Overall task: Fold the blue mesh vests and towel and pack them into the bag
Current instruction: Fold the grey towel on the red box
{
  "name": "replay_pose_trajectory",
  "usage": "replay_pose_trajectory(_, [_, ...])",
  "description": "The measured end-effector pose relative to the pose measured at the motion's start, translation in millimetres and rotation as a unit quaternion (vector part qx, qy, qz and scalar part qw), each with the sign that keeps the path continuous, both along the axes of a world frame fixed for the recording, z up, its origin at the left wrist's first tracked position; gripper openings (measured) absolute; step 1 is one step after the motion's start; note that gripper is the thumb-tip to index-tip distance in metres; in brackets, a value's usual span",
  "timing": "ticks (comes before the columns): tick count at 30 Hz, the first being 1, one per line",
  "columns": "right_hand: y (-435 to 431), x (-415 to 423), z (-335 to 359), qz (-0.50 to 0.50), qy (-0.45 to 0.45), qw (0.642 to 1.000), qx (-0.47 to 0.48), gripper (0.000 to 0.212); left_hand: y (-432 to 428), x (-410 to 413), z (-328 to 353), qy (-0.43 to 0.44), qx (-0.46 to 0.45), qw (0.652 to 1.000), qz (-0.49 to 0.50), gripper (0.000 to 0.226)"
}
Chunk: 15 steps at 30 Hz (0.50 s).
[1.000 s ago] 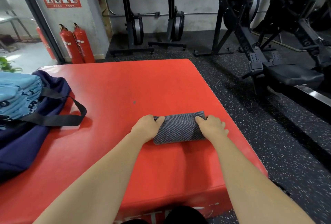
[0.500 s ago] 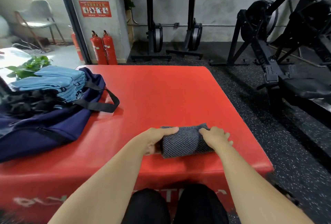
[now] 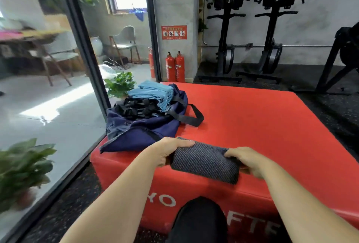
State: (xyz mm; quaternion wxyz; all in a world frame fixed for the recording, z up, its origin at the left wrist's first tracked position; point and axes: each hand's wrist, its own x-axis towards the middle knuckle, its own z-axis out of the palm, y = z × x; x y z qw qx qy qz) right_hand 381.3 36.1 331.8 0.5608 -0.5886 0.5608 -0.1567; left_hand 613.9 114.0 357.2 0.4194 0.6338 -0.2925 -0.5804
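Gripping rolled towel [image 3: 206, 162] between left hand [image 3: 168, 152] and right hand [image 3: 245, 160].

I've a short open path from towel [image 3: 206, 162] to bag [image 3: 143, 136] at 11. Bag mouth is crowded w/ vests [image 3: 153, 93] & black stuff [image 3: 136, 107]. Handle loop [image 3: 191, 119] lies at 12. Box top [image 3: 262, 122] is free 12–3. Glass wall [image 3: 83, 64] is close at 9.

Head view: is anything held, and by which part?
The grey towel, by its two ends: the left hand grips the left end, the right hand the right end.
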Motion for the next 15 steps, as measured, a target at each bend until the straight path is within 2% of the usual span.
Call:
replay_pose_trajectory(3, [2.7, 39.2, 13.4, 0.075, 0.037, 0.996, 0.020, 0.032, 14.8, 42.0, 7.7, -0.013, -0.021, 1.000, -0.012, 0.028])
replay_pose_trajectory(4, [2.5, 53.0, 18.5, 0.108, 0.050, 0.993, 0.017, 0.034, 17.9, 54.6, 9.3, -0.017, -0.026, 0.999, -0.017, 0.031])
replay_pose_trajectory(8, [2.2, 111.2, 46.4, 0.237, 0.058, 0.970, 0.001, 0.033, 22.7, 94.1, 17.7, -0.023, -0.043, 0.998, -0.027, 0.035])
replay_pose_trajectory(12, [-7.9, 144.8, 58.7, 0.280, 0.066, 0.957, 0.029, 0.027, 16.9, 126.3, 24.0, -0.010, -0.069, 0.996, -0.047, 0.023])
replay_pose_trajectory(15, [-16.3, 164.7, 60.5, 0.276, 0.063, 0.959, 0.004, 0.025, 6.9, 144.3, 26.6, -0.037, -0.080, 0.995, -0.050, 0.047])
